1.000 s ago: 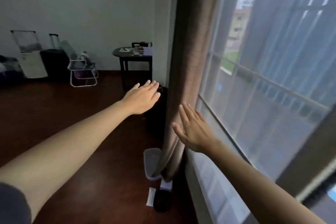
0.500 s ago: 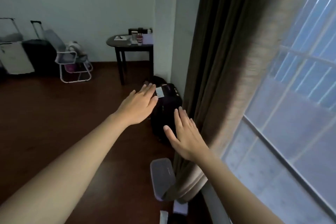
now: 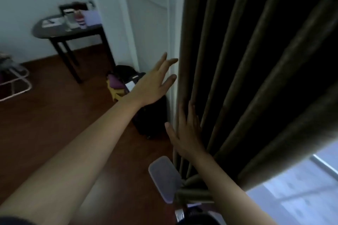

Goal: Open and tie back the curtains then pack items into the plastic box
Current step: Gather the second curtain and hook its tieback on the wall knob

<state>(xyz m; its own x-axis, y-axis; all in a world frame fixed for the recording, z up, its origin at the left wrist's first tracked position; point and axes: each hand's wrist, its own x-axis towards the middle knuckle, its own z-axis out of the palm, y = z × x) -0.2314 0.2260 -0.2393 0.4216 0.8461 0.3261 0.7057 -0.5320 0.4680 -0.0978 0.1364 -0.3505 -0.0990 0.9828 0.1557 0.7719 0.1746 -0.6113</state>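
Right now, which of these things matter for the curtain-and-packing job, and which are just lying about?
Part of the job:
curtain
plastic box
left hand, open
right hand, flat on the curtain

Just lying about:
round table with clutter
dark suitcase
white rack

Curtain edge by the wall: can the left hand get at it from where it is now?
Probably yes. The left hand is open, its fingertips right beside the curtain edge, with nothing between them. The right hand lies flat on the folds lower down, out of its way.
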